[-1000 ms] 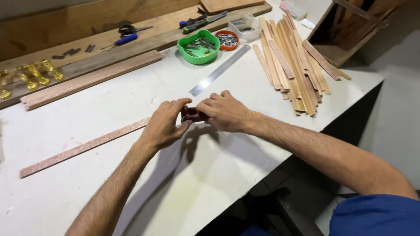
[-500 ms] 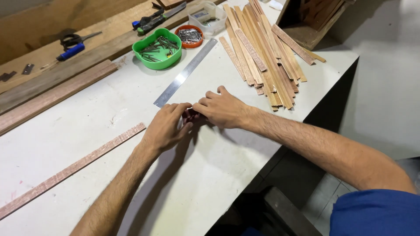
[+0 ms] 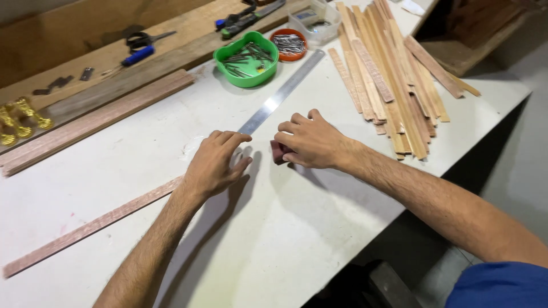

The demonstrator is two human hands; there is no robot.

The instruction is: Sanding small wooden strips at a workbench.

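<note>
- Dark reddish block (image 3: pixel 278 152), small and partly hidden, now under the right hand (image 3: pixel 313 141) alone, low on the white counter (image 3: pixel 297 228), just below the near end of the steel ruler (image 3: pixel 281 96).
- A second ago pinched between both hands; now released by the left hand (image 3: pixel 214 162), which lies flat on the counter a short way to the left, fingers (image 3: pixel 227 138) loosely spread and holding nothing.
- Right fingers (image 3: pixel 291 126) curled narrow over the block, pressing or gripping it against the counter; only its left end visible.
- Judged from that: two-handed handling over, block set down or being steadied one-handed.
- Long reddish wood strip (image 3: pixel 91 226) running from the left wrist out to the lower left, its near end under or just beside the left hand; hard to tell which.
- Green plastic tub (image 3: pixel 246 59) at the far side, holding dark nails or screws.
- Small orange round dish (image 3: pixel 288 43) touching it on the right, filled with thin silvery nails.
- Clear plastic box (image 3: pixel 313 21) behind the dish; contents too small to tell.
- Pile of pale wood slats (image 3: pixel 394 74) lying fanned at the right, well apart from the hands.
- Wider reddish boards (image 3: pixel 97 121) on the left, blue-handled screwdriver (image 3: pixel 136 56) and scissors (image 3: pixel 142 39) on the plank behind them.
</note>
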